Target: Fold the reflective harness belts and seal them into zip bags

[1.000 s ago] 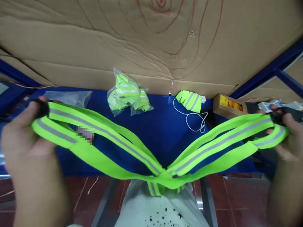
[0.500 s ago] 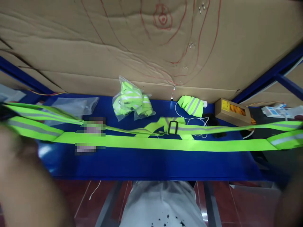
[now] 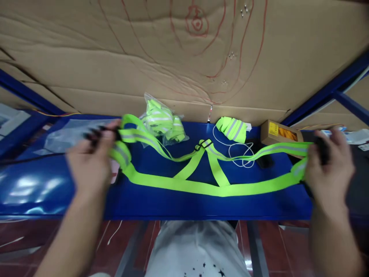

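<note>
A neon-yellow reflective harness (image 3: 184,185) with grey stripes stretches between my two hands above the blue table. My left hand (image 3: 93,154) is closed around its left end, together with black parts that are blurred. At the right end, my right hand (image 3: 330,169) grips the harness by a black piece, perhaps a buckle. Between them the straps sag, and two short bands run down from a black slider buckle (image 3: 205,144) to the lower belt. Part of a pinkish flat object (image 3: 114,171) shows beside my left wrist.
Clear bags of folded yellow straps (image 3: 161,121) lie at the back of the blue table (image 3: 201,207). To their right are a folded strap bundle (image 3: 231,129), a white cable (image 3: 243,163) and a small carton (image 3: 281,132). A cardboard wall (image 3: 129,77) stands behind.
Both hands have come inward from the picture's edges, my left one rightward and my right one leftward. The harness has gone from pulled taut to slack, and its middle bands have spread open.
</note>
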Demonstrator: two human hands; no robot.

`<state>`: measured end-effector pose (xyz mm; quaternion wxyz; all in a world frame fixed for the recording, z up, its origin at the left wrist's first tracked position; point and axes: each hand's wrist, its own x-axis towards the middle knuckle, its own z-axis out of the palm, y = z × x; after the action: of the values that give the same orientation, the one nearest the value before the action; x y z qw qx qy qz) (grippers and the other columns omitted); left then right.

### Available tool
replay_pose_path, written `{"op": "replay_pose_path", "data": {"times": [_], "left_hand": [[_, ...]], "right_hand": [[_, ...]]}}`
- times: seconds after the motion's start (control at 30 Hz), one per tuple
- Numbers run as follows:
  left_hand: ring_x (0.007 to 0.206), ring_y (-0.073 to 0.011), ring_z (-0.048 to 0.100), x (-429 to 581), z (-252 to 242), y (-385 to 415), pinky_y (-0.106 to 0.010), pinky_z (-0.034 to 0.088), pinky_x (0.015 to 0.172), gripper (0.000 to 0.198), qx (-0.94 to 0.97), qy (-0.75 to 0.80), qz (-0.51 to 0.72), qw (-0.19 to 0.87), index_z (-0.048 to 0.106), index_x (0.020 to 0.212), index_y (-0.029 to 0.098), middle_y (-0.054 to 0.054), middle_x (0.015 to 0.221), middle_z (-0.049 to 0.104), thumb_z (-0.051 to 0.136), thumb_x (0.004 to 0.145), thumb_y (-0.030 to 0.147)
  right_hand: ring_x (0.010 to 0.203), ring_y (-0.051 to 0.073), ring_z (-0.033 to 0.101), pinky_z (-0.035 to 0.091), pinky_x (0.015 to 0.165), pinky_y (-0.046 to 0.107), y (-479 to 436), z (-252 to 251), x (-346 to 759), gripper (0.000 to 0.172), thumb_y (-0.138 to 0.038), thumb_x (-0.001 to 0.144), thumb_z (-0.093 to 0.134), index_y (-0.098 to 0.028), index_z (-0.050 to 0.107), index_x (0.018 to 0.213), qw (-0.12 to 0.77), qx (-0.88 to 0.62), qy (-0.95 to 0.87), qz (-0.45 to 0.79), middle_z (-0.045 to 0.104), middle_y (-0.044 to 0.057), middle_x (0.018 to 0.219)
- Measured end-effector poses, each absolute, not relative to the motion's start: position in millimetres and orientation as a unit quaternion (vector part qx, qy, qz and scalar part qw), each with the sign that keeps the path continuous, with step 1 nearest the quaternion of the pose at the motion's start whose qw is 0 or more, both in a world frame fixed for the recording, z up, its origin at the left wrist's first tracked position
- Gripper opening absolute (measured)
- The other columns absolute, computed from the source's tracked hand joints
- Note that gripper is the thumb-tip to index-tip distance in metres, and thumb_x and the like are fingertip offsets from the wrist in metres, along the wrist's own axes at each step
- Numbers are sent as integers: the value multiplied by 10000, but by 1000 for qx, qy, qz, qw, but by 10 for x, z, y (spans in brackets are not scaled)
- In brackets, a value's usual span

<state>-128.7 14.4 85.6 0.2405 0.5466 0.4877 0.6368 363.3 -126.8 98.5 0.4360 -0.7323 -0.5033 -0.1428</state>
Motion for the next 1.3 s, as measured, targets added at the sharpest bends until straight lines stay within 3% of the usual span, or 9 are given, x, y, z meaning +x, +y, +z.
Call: {"op": "replay_pose_path", "data": {"times": [0.03,0.1,0.17,0.27,0.43,0.6,0.7,1.07,1.3], "left_hand": [[1162,-252,675,-1089,790,109,-433,521,1045,244,642,481,570,178,745,1146,211,-24,1260,749,638,944,297],[1290,-303,614,-725,656,60,-534,398,1147,331,803,411,430,47,702,1271,222,-65,1375,693,619,951,221],[1328,-314,588,-418,530,32,-574,328,1180,437,881,336,331,-37,643,1370,231,-90,1411,667,588,945,147],[1283,-306,613,-109,339,17,-595,321,1188,412,912,288,277,-90,624,1379,206,-113,1359,689,537,984,130],[1273,-317,599,-7,1,24,-492,508,1077,454,924,272,265,-43,565,1402,96,-199,1368,622,461,964,41],[1367,-317,512,-28,-114,18,-512,492,1127,728,900,288,316,89,431,1511,138,-197,1440,503,433,812,-64],[1385,-325,483,-47,-68,33,-537,463,1151,852,891,294,329,109,379,1554,162,-189,1451,481,411,741,-90],[1373,-327,495,26,-87,-88,-512,473,1139,787,912,273,301,56,323,1583,112,-215,1437,501,357,820,-79],[1375,-342,487,-51,-4,-15,-538,445,1155,811,900,305,308,48,258,1621,126,-216,1434,500,360,839,-63]], "right_hand": [[1483,328,450,358,1220,502,-1196,963,3420,534,-226,942,598,-246,583,1476,386,-697,-585,-150,483,103,1598],[1350,314,578,455,1150,507,-1035,900,3000,653,-108,907,543,-223,482,1547,308,-636,-698,-117,604,136,1470],[1173,344,642,539,991,527,-869,811,2620,659,-53,849,560,-169,533,1498,225,-591,-764,-130,673,168,1321],[1170,335,603,513,980,493,-677,623,2204,678,-3,818,569,-104,524,1487,186,-539,-813,-120,651,186,1311],[1141,325,579,492,936,465,-622,271,1947,692,-18,828,583,-89,472,1507,225,-529,-814,-85,647,185,1280],[1122,326,567,469,928,455,-678,180,1932,738,-2,805,573,-76,437,1527,211,-528,-817,-91,644,185,1291],[1114,326,559,464,911,451,-674,208,1980,721,-2,791,574,-70,469,1501,211,-547,-805,-95,643,185,1280],[1091,332,557,465,918,459,-685,156,1855,582,-8,778,592,-22,581,1360,203,-526,-821,-95,664,198,1256],[1116,318,555,463,915,444,-672,189,1978,693,-25,785,594,-86,508,1470,228,-554,-797,-80,648,166,1269]]}}
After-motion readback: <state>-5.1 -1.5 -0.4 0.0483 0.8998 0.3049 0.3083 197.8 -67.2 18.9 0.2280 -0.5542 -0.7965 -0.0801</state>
